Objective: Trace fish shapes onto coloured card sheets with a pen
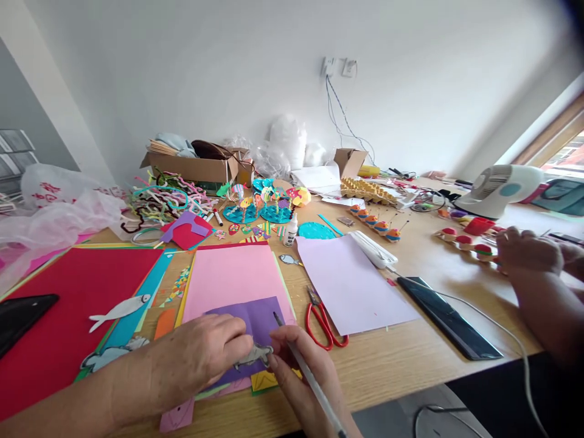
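Observation:
My left hand (207,353) is closed, its fingertips on a small grey paper fish cutout (252,358). Under the cutout lies a sheet of purple paper (269,313), on top of a larger pink sheet (230,271). A pen (314,386) is gripped in my right hand (308,359), its tip pointing up and away from me. Fingertips of that hand touch the tail end of the cutout. Red-handled scissors (323,322) rest just right of the paper, and a white paper fish (119,310) lies on the red sheet (114,274) to the left.
Another person's hand (529,252) works at the right by small red-topped crafts (464,242). A lilac sheet (351,283), a dark phone-like slab (449,316) and a white cable (479,310) lie between us. Behind stand a glue bottle (291,232), pipe cleaners (168,198) and a cardboard box (196,167).

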### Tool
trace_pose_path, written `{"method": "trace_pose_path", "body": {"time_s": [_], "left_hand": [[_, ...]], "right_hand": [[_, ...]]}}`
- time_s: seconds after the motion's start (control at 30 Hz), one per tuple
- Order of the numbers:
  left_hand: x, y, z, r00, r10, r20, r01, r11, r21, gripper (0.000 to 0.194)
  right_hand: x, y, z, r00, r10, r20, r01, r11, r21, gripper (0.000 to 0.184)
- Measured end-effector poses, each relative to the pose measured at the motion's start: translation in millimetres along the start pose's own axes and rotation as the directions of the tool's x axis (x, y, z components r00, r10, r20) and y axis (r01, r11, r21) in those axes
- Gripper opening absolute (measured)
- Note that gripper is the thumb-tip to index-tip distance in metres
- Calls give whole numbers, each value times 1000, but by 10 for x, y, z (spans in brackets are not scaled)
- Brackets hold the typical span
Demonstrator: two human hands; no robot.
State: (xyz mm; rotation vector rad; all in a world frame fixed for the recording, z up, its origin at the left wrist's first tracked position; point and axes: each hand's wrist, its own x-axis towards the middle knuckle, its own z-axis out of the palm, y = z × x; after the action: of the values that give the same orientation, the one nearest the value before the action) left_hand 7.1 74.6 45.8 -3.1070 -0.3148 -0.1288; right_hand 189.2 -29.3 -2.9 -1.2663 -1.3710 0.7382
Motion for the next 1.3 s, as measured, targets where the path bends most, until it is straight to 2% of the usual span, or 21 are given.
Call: {"method": "trace_pose_path", "body": {"time_s": [0.13,0.2,0.37,0.47,0.6,0.77,0.9,1.0,1.1,1.3], "left_hand": [[-29,-112,88,988,96,-123,-97,995,-3,24],[-31,-166,105,983,110,-145,-113,994,-14,23],[-7,-252,105,973,129,-191,-147,986,-81,20],[-8,-285,109,964,152,-218,-178,978,-108,21],[-17,-349,119,960,184,-210,-218,964,-152,22],[2,-442,139,968,175,-177,-211,955,-210,23],[34,-464,138,978,156,-141,-190,943,-274,23],[38,-478,150,985,126,-116,-158,927,-340,26],[7,-529,197,987,87,-135,-131,921,-366,33],[-115,-611,224,994,-46,-96,1,905,-425,35]], "right_hand": [[5,65,35,995,-66,-79,65,998,-23,26],[9,90,57,990,-102,-100,99,995,-28,28],[28,114,103,987,-149,-66,143,985,-92,28],[29,104,122,975,-187,-119,173,978,-118,28],[46,93,130,964,-255,-68,239,953,-184,33],[125,114,162,907,-411,-93,382,896,-229,30],[151,86,167,872,-489,-18,462,834,-300,25],[119,91,173,891,-449,70,444,827,-345,25],[61,138,217,909,-389,150,415,811,-413,23],[-21,113,289,913,-370,175,402,734,-547,25]]}}
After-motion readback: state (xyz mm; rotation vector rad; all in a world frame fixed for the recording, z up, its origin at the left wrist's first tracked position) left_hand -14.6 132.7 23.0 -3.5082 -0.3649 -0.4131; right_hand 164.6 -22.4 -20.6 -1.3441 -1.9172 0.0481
